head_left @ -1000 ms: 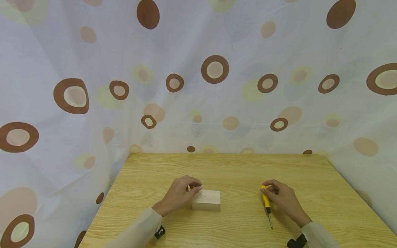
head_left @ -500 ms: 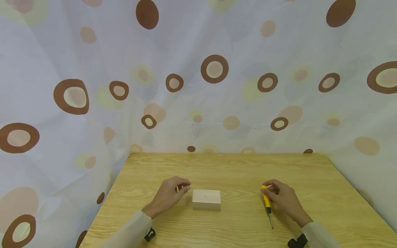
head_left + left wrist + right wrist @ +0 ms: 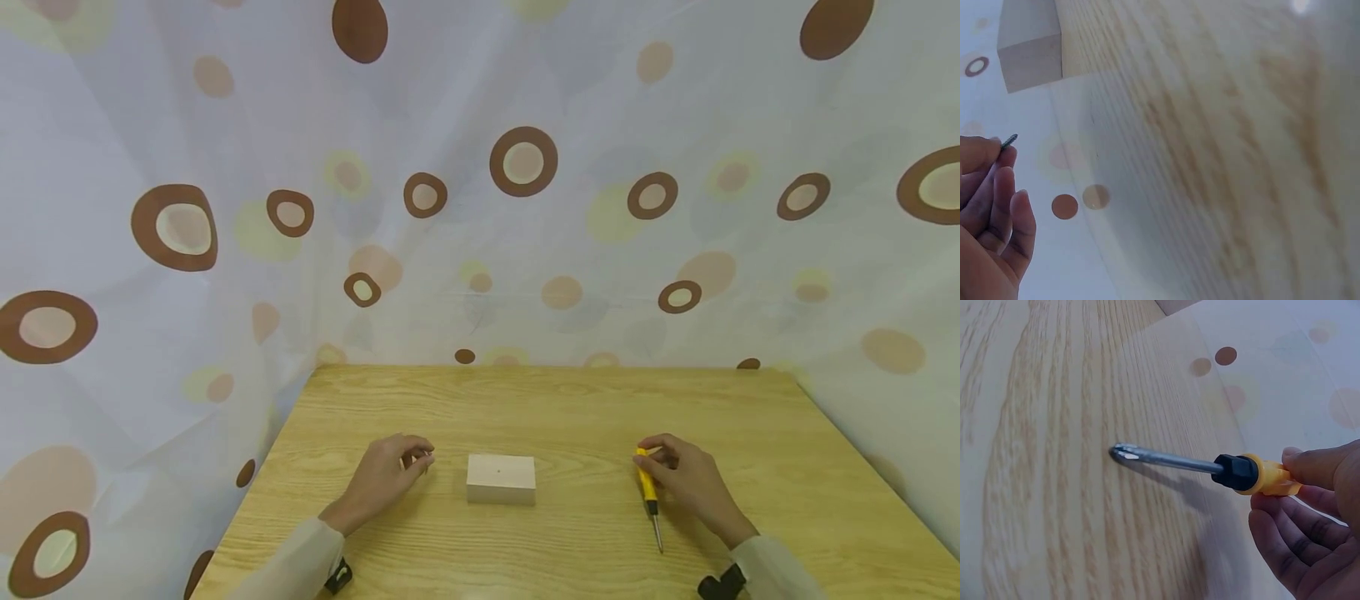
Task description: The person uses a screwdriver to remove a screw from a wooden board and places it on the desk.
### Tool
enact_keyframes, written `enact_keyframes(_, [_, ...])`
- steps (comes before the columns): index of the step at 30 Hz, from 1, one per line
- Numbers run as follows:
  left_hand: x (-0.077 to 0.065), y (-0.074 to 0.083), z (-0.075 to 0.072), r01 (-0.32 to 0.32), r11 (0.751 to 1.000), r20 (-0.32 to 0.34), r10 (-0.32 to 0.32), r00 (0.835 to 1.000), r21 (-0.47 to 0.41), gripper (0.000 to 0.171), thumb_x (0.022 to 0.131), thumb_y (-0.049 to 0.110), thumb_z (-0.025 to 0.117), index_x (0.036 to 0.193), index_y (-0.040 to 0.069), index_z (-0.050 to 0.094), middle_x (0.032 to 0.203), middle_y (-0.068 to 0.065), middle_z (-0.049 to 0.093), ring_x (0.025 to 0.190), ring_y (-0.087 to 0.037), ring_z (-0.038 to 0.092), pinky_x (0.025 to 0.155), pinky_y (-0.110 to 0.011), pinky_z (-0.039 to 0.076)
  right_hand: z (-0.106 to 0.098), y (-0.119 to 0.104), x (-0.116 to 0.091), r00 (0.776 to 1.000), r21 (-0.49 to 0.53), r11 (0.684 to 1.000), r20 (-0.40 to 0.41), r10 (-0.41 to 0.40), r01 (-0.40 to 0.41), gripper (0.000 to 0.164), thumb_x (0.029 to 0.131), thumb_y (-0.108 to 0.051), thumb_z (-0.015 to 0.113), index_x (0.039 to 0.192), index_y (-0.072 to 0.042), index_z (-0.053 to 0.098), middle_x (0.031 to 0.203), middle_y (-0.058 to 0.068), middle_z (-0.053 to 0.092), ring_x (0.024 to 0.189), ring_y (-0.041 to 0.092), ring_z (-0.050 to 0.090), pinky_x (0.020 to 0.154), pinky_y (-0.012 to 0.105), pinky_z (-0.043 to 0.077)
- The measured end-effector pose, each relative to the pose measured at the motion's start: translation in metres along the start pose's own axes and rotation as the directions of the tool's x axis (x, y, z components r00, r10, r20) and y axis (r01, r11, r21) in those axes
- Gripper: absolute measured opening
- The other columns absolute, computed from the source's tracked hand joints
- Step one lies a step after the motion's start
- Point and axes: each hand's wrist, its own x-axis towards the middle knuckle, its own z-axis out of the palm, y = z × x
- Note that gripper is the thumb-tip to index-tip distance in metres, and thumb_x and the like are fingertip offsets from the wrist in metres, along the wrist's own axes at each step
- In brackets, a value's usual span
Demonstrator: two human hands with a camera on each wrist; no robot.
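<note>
Between thumb and forefinger my left hand (image 3: 384,472) pinches a small dark screw (image 3: 1010,141), its threaded tip poking out in the left wrist view. That hand is left of a pale wooden block (image 3: 501,480), apart from it. A small dark hole or dot shows in the block's top face. To the block's right, my right hand (image 3: 693,483) holds a Phillips screwdriver (image 3: 1172,460) by its yellow handle. The shaft slants down toward me, its cross tip close to the tabletop; whether it touches, I cannot tell.
A wood-grain table (image 3: 570,550) lies under both hands. Around its back and sides hangs a white cloth (image 3: 465,250) with brown and pale dots. Each wrist wears a black camera strap.
My left hand has moved left, from beside and over the block's left end to well away from it, carrying the screw. The right hand and screwdriver stay put.
</note>
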Motion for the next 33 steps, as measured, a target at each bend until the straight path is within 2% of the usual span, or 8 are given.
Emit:
enact_keyframes(7, [-0.007, -0.011, -0.004, 0.094, 0.995, 0.017, -0.094, 0.995, 0.038, 0.01, 0.094, 0.009, 0.077, 0.103, 0.005, 0.077, 0.084, 0.006, 0.074, 0.063, 0.0, 0.052, 0.058, -0.023, 0.047, -0.001, 0.001, 0.0, 1.0, -0.03, 1.0, -0.009, 0.001, -0.001, 0.036, 0.099, -0.03, 0.072, 0.122, -0.003, 0.068, 0.096, 0.003, 0.073, 0.078, 0.014, 0.068, 0.064, 0.027, 0.056])
enact_keyframes(12, [-0.01, -0.016, -0.006, 0.151, 0.986, 0.03, -0.153, 0.988, 0.071, 0.009, 0.093, 0.01, 0.078, 0.101, 0.008, 0.079, 0.088, 0.004, 0.075, 0.066, -0.001, 0.053, 0.06, -0.023, 0.047, -0.001, 0.0, 0.0, 1.0, -0.026, 1.0, -0.004, 0.013, -0.013, 0.036, 0.099, -0.03, 0.072, 0.122, -0.003, 0.068, 0.095, 0.004, 0.073, 0.077, 0.015, 0.068, 0.062, 0.028, 0.055])
enact_keyframes(19, [-0.011, -0.02, -0.009, 0.176, 0.979, 0.044, -0.182, 0.982, 0.106, 0.006, 0.091, 0.011, 0.079, 0.097, 0.008, 0.079, 0.086, 0.004, 0.075, 0.071, -0.005, 0.062, 0.065, -0.025, 0.053, -0.002, 0.0, 0.001, 0.999, -0.007, 0.999, 0.017, 0.046, -0.046, 0.037, 0.1, -0.03, 0.071, 0.122, -0.001, 0.067, 0.094, 0.006, 0.072, 0.069, 0.018, 0.065, 0.055, 0.031, 0.055])
enact_keyframes(26, [-0.017, -0.027, -0.009, 0.225, 0.961, 0.1, -0.243, 0.965, 0.157, 0.004, 0.09, 0.012, 0.08, 0.093, 0.01, 0.079, 0.083, 0.007, 0.074, 0.073, -0.004, 0.064, 0.067, -0.023, 0.053, 0.002, 0.01, 0.0, 0.996, -0.039, 0.997, 0.051, 0.069, -0.067, 0.036, 0.1, -0.03, 0.071, 0.12, 0.0, 0.068, 0.092, 0.004, 0.073, 0.069, 0.016, 0.065, 0.058, 0.029, 0.054])
enact_keyframes(29, [-0.018, -0.028, -0.009, 0.23, 0.96, 0.124, -0.25, 0.96, 0.16, 0.004, 0.09, 0.013, 0.08, 0.092, 0.009, 0.079, 0.083, 0.007, 0.074, 0.073, -0.004, 0.064, 0.067, -0.023, 0.053, 0.002, 0.012, 0.0, 0.997, -0.069, 0.996, 0.052, 0.053, -0.049, 0.036, 0.1, -0.03, 0.071, 0.119, 0.0, 0.069, 0.091, 0.003, 0.072, 0.07, 0.015, 0.063, 0.058, 0.028, 0.053])
enact_keyframes(33, [-0.017, -0.026, -0.01, 0.206, 0.967, 0.14, -0.227, 0.964, 0.15, 0.005, 0.088, 0.011, 0.081, 0.09, 0.007, 0.079, 0.081, 0.004, 0.074, 0.071, -0.005, 0.066, 0.066, -0.025, 0.055, 0.001, 0.012, 0.001, 0.999, -0.104, 0.994, 0.045, 0.019, -0.015, 0.036, 0.099, -0.03, 0.072, 0.117, 0.001, 0.069, 0.088, 0.001, 0.071, 0.069, 0.014, 0.061, 0.058, 0.028, 0.05])
